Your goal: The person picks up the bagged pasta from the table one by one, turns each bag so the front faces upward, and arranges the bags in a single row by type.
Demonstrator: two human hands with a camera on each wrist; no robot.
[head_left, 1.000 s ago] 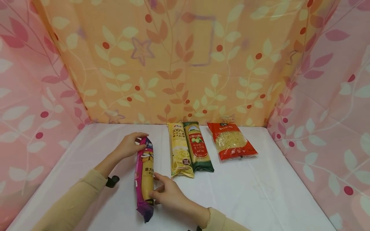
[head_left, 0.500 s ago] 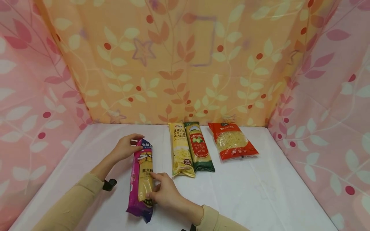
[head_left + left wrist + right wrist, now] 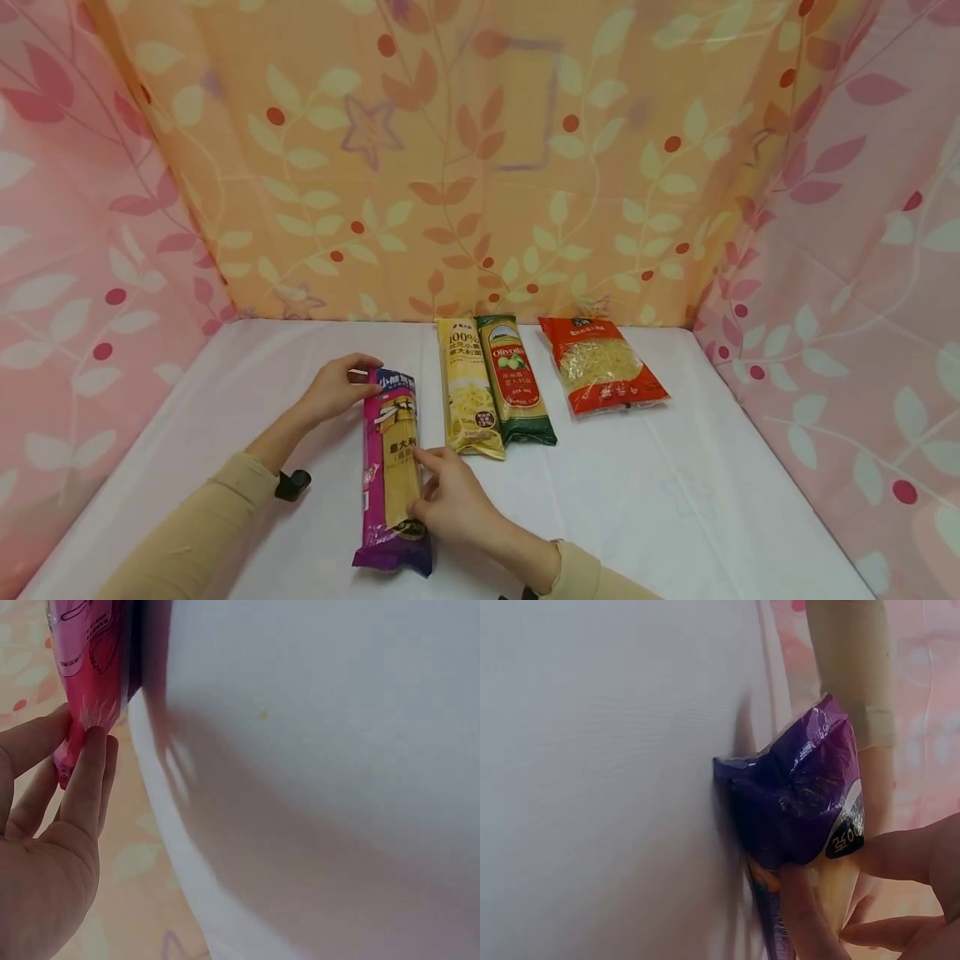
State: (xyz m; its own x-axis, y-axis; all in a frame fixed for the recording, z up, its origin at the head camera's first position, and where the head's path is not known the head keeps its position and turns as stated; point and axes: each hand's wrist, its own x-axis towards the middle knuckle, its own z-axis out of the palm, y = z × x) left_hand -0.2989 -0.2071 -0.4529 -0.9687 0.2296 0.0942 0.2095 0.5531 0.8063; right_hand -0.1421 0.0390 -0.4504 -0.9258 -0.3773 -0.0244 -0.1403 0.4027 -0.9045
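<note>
A purple bag of spaghetti (image 3: 402, 475) with a clear front panel lies lengthwise at the left-centre of the table, its printed face up. My left hand (image 3: 340, 390) pinches its far end; in the left wrist view, thumb and fingers (image 3: 84, 776) close on the crimped pink tip. Lower down, my right hand (image 3: 455, 498) grips the bag's right side. In the right wrist view, the fingers (image 3: 806, 915) lie along the bag near its dark purple end (image 3: 795, 787). Just right of it lie a yellow spaghetti bag (image 3: 471, 392) and a green spaghetti bag (image 3: 515, 383), side by side.
A red bag of pasta (image 3: 603, 367) lies farther right, slightly turned. White cloth covers the table (image 3: 675, 517). Patterned curtains (image 3: 450, 167) enclose the back and both sides.
The purple bag has rolled so its front faces up more. It shifted slightly left, then right towards the yellow bag, with both hands moving along. The other bags stay put.
</note>
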